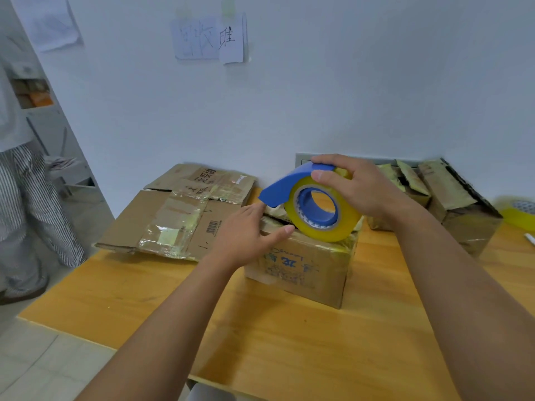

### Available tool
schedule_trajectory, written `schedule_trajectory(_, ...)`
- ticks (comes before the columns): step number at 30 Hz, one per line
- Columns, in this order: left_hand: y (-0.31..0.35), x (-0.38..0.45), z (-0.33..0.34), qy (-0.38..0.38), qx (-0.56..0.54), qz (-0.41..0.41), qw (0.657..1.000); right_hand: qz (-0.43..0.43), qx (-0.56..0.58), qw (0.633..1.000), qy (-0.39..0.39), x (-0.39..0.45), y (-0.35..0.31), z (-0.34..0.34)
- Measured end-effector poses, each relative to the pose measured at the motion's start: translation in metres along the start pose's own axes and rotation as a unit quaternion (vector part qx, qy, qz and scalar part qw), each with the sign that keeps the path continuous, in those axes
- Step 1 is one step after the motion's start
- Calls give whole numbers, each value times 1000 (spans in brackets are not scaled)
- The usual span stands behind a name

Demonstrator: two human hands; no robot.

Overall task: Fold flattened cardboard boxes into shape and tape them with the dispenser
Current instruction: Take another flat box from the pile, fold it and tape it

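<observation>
My right hand (pixel 366 188) is gripping the blue tape dispenser (pixel 311 199), hiding the box (pixel 304 267) top, while my left hand (pixel 246 237) is pressing its flap with straight, closed fingers.

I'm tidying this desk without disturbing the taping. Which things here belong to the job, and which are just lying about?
In use:
- tape dispenser, gripped by the right hand
- small box, steadied by the left hand
- flattened boxes, waiting

Lying about:
- folded boxes at right
- spare tape roll
- papers on the wall
</observation>
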State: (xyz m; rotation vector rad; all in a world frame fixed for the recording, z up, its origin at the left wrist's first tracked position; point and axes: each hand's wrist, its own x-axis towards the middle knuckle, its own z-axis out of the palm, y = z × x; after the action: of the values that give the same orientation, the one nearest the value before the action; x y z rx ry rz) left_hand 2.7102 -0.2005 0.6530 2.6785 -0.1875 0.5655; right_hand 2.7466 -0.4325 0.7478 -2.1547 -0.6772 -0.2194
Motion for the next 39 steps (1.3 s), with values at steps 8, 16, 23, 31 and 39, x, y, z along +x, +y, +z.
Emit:
schedule_trajectory(8, -2, 3, -7, -59, 5, -12, 998, 2, -13, 1000, -3, -14, -4, -23)
schedule_trajectory(16, -10, 12, 2, -72, 65, 25, 995, 3, 7, 998, 62, -27, 6, -14)
schedule_trajectory(23, 9, 6, 19, -8, 56, 73, 996, 18, 30, 999, 29, -19, -1, -10)
schedule_trajectory(31, 8, 11, 17, 6, 16, 74, 997, 16, -12, 1000, -19, -14, -6, -32)
schedule_trajectory(39, 11, 12, 15, -5, 9, 75, 997, 21, 30, 999, 31, -45, 7, -50)
